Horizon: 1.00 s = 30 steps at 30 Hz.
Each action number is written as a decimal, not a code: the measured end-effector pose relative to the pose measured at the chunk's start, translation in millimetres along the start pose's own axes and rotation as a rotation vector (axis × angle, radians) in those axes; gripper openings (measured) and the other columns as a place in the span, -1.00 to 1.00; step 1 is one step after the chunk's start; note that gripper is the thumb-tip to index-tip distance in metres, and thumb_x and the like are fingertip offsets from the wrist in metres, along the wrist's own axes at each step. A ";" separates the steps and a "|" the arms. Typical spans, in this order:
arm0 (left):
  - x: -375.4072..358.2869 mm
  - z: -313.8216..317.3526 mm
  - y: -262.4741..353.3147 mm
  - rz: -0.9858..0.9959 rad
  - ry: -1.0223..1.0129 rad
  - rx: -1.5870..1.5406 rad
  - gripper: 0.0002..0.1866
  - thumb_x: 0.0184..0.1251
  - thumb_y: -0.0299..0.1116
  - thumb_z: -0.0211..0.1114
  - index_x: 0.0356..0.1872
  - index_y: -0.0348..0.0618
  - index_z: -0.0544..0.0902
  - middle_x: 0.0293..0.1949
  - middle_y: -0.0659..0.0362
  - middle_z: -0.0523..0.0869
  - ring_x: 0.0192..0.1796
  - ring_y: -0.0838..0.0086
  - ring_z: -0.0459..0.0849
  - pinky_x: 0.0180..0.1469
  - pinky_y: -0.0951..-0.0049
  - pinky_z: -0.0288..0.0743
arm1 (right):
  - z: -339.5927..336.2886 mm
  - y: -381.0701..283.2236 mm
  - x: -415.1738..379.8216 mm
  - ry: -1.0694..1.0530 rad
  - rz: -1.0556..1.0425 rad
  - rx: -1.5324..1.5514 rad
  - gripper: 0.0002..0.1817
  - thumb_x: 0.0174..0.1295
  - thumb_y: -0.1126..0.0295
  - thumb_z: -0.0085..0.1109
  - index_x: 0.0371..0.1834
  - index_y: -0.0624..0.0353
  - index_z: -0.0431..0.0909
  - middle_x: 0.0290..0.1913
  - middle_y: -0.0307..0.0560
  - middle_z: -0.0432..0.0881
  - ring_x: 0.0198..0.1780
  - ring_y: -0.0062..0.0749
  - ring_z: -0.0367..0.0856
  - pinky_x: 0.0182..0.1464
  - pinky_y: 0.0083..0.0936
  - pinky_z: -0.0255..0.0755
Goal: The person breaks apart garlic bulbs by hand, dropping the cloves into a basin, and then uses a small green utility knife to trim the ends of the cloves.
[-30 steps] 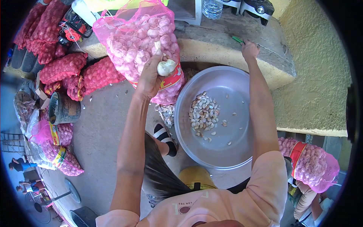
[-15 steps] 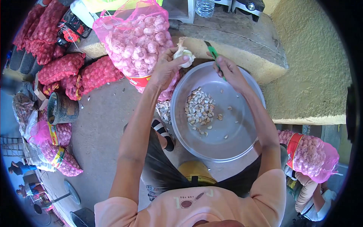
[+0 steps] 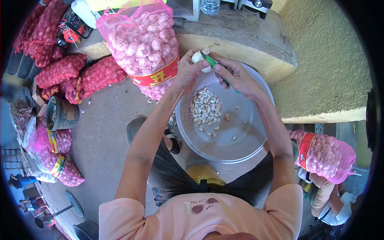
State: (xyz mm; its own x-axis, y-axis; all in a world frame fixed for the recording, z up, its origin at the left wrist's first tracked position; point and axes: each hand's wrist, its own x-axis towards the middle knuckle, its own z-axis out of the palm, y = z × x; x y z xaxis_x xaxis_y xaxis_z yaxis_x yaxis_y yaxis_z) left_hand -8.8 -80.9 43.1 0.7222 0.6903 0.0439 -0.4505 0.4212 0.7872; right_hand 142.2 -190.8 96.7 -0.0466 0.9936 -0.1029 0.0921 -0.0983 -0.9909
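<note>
My left hand [image 3: 187, 75] is closed around a white garlic bulb [image 3: 197, 58], its dry stem pointing away from me. In my right hand [image 3: 239, 78] is a green utility knife [image 3: 211, 61], the blade end against the bulb near its stem. Both hands are close together above the far rim of a wide grey basin [image 3: 240, 146]. Loose garlic cloves [image 3: 206, 107] lie heaped in the basin's left part, with a few scattered to the right. Just left of my hands stands a pink mesh sack of garlic bulbs [image 3: 144, 44], open at the top.
A concrete ledge [image 3: 240, 36] runs beyond the basin, with a water bottle [image 3: 210, 7] on it. Red mesh sacks [image 3: 102, 76] and a dark bucket [image 3: 62, 114] are at left. Another garlic sack [image 3: 324, 154] stands at right beside a seated person [image 3: 336, 208].
My right hand has moved left, bringing the knife from apart to the garlic bulb. My left hand has shifted slightly right and down, still holding the bulb. The view has shifted slightly.
</note>
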 end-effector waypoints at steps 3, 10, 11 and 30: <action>-0.9 4.1 -2.2 0.073 0.005 -0.050 -0.50 0.14 -0.44 0.41 0.08 -0.24 0.39 -0.09 0.13 0.57 -0.03 0.45 0.60 0.04 0.42 0.54 | 0.2 2.5 1.4 -0.019 -0.017 0.040 -0.38 0.39 0.06 0.01 0.45 0.02 0.16 -0.54 -0.41 0.27 -0.55 -0.76 0.22 -0.51 -0.76 0.15; 2.8 -4.2 -2.8 0.039 -0.032 -0.047 -0.33 0.34 0.33 -0.21 0.03 -0.09 0.41 -0.13 0.18 0.59 -0.07 0.40 0.65 0.02 0.28 0.60 | 2.9 -2.0 10.3 -0.028 -0.007 -0.019 -0.31 0.37 -0.02 -0.01 0.47 0.05 0.09 -0.60 -0.41 0.25 -0.64 -0.81 0.17 -0.59 -0.79 0.10; 2.7 -4.5 -3.4 0.038 -0.030 -0.046 -0.33 0.34 0.33 -0.21 0.03 -0.09 0.41 -0.13 0.18 0.59 -0.07 0.40 0.65 0.02 0.28 0.60 | 3.1 -3.1 11.1 -0.030 -0.006 -0.018 -0.31 0.37 -0.02 -0.01 0.47 0.05 0.09 -0.60 -0.41 0.25 -0.64 -0.81 0.17 -0.59 -0.79 0.10; 6.8 -2.9 2.4 0.046 0.182 0.016 -0.53 0.51 0.08 -0.24 -0.08 -0.07 0.48 -0.22 0.19 0.61 -0.16 0.49 0.62 -0.06 0.38 0.55 | 34.1 18.6 33.8 0.108 -0.098 -0.032 -0.45 0.32 0.14 0.14 0.29 0.21 0.38 -0.19 -0.28 0.58 -0.32 -0.69 0.41 -0.26 -0.64 0.36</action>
State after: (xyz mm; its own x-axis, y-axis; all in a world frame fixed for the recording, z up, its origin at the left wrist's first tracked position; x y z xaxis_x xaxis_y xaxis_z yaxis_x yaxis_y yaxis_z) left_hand -6.4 -73.5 43.5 0.5933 0.8044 -0.0307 -0.4712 0.3780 0.7969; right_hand 108.5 -160.9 71.9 0.0500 0.9987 0.0055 0.1238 -0.0008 -0.9923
